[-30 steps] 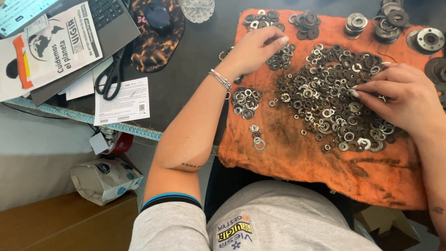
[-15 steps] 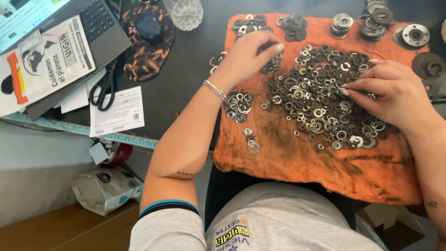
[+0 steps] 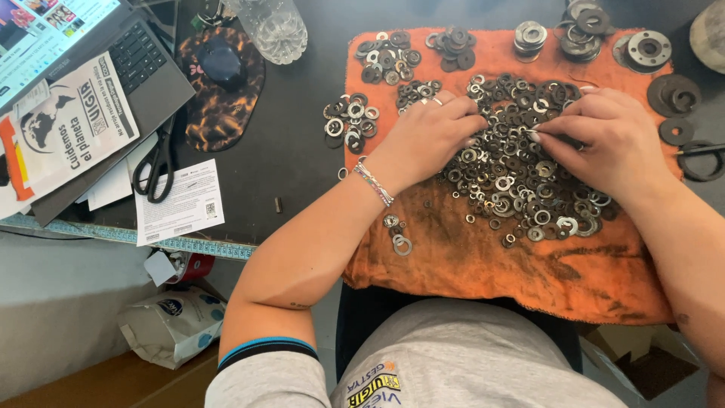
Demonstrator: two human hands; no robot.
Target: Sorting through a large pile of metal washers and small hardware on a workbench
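Observation:
A big heap of metal washers [image 3: 521,174] lies on an orange cloth [image 3: 483,264] spread over a dark table. My left hand [image 3: 427,136] rests palm down on the heap's left edge, fingers curled among the washers. My right hand [image 3: 604,143] sits on the heap's right side, fingertips pinched together at the washers; whether it holds one I cannot tell. Smaller sorted piles of washers [image 3: 351,121] lie to the left on the table and along the cloth's far edge [image 3: 453,41]. Larger discs [image 3: 649,49] sit at the far right.
A laptop [image 3: 113,53] with a leaflet [image 3: 68,128] on it stands at the far left. Scissors [image 3: 158,162], a paper slip [image 3: 177,204], a mouse on a patterned pad [image 3: 219,75] and a clear glass [image 3: 276,26] lie nearby. A measuring tape [image 3: 113,236] runs along the table edge.
My left hand has come down from the far sorted piles onto the main heap, beside my right hand. The right hand has shifted slightly left on the heap.

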